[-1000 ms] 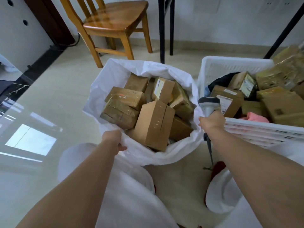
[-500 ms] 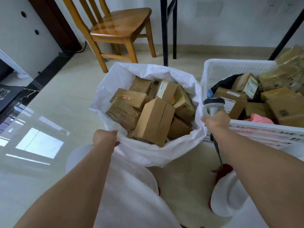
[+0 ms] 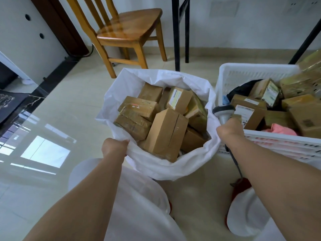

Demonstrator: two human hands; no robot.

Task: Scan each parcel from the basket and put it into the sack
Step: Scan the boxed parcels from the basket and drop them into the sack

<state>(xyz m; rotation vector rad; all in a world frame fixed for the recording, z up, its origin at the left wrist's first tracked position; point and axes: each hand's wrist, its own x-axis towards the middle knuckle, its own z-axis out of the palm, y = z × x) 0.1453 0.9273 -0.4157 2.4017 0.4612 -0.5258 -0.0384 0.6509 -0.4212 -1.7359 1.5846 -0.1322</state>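
On the pale tiled floor (image 3: 73,105), in the middle of the view, stands a white sack (image 3: 161,164) with its mouth wide open. It is full of brown cardboard parcels (image 3: 139,108), which lie at many angles. One tall box (image 3: 165,134) leans near the front edge, and another box with a white label (image 3: 178,100) sits at the far side.

The left hand (image 3: 113,147) grips the near left edge of the sack, with the fingers curled tightly around the white plastic. The right hand (image 3: 229,129) is at the right edge of the sack and its fingers are closed around the handle of a grey scanner (image 3: 224,113). The head of the scanner points away from the person, and its dark cable hangs down under the wrist. It seems that this hand also pinches the sack edge, but this cannot be told for sure.

Just to the right of the sack, touching it, stands a white plastic basket (image 3: 246,73) with slotted walls. It holds more cardboard parcels, some with printed labels, together with a pink soft packet (image 3: 279,129) near the front wall and something black (image 3: 243,87) at the far left corner.

Far behind the sack stands a wooden chair (image 3: 128,30), and next to it two black metal legs (image 3: 175,32) go up. At the bottom of the view the person's white clothing (image 3: 139,206) covers the knees.
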